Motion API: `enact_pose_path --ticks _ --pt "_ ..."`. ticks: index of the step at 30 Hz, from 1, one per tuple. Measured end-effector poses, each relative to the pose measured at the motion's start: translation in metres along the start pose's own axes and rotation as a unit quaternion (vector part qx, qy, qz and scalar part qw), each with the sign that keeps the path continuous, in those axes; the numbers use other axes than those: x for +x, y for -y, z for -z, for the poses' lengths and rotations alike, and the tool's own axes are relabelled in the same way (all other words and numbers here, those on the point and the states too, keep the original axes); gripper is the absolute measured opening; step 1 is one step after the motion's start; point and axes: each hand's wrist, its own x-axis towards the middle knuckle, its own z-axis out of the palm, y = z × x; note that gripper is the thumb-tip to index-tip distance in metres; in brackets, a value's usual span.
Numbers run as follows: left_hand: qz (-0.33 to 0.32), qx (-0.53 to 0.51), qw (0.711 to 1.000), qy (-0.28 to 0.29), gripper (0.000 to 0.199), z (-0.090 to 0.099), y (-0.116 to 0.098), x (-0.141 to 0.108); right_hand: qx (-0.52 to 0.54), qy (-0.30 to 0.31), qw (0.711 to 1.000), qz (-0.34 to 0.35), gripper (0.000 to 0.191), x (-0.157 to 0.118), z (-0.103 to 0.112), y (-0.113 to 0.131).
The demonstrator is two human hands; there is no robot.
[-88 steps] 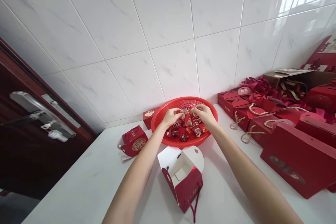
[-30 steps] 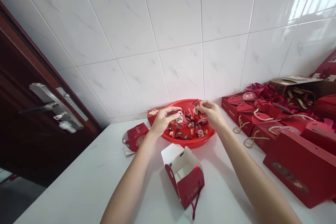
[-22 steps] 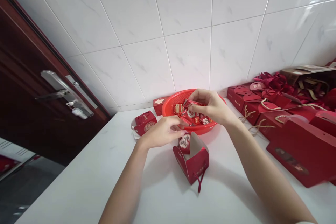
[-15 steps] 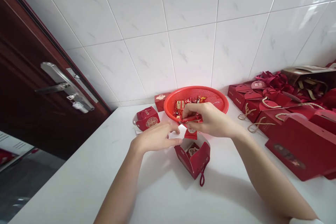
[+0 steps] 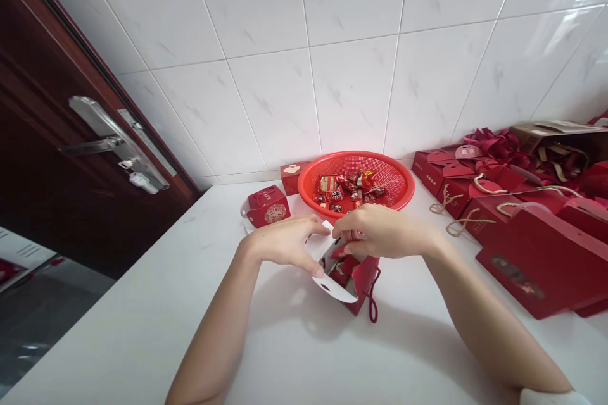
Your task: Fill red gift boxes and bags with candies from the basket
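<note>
An open red gift box with a white inner side (image 5: 363, 288) stands on the white table, just in front of the basket. My left hand (image 5: 285, 242) pinches its white flap (image 5: 335, 288), and my right hand (image 5: 380, 232) grips the top of the box from the other side. Both hands hide most of the opening, though some red contents show inside. A dark red cord loop (image 5: 373, 304) hangs from the box. Behind my hands, a round red plastic basket (image 5: 356, 164) holds several red-wrapped candies (image 5: 346, 193).
A small red gift box (image 5: 268, 207) and another (image 5: 291, 177) sit left of the basket. Red boxes with rope handles (image 5: 475, 202), a large red box (image 5: 522, 272) and crimson ribbons (image 5: 494, 145) fill the right. A door with a metal handle (image 5: 114, 145) stands left of the table (image 5: 142, 310).
Both hands have moved from the basket to the gift box. The candy held in my right hand is no longer visible. The white flap now folds over the box opening.
</note>
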Motion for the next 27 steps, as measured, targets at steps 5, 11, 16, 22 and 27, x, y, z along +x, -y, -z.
enact_pose_path --ticks 5,11,16,22,27 --pt "0.017 0.004 1.000 0.003 0.082 0.001 -0.004 -0.002 -0.021 0.018 0.999 -0.043 0.021 -0.006 0.008 0.001" --pt "-0.002 0.024 1.000 -0.011 0.075 0.001 -0.012 -0.008 -0.061 0.010 0.995 -0.084 0.030 -0.017 0.012 -0.001" --pt "-0.024 0.025 0.999 -0.027 0.071 -0.003 -0.016 -0.012 -0.160 -0.001 0.973 -0.166 0.011 -0.025 0.009 0.007" --pt "-0.014 0.007 0.999 -0.032 0.068 -0.007 -0.019 -0.017 -0.181 0.037 0.970 -0.160 0.010 -0.025 0.004 0.013" --pt "-0.023 0.007 0.999 -0.039 0.068 -0.008 -0.018 -0.018 -0.183 0.038 0.972 -0.141 0.007 -0.025 0.003 0.015"
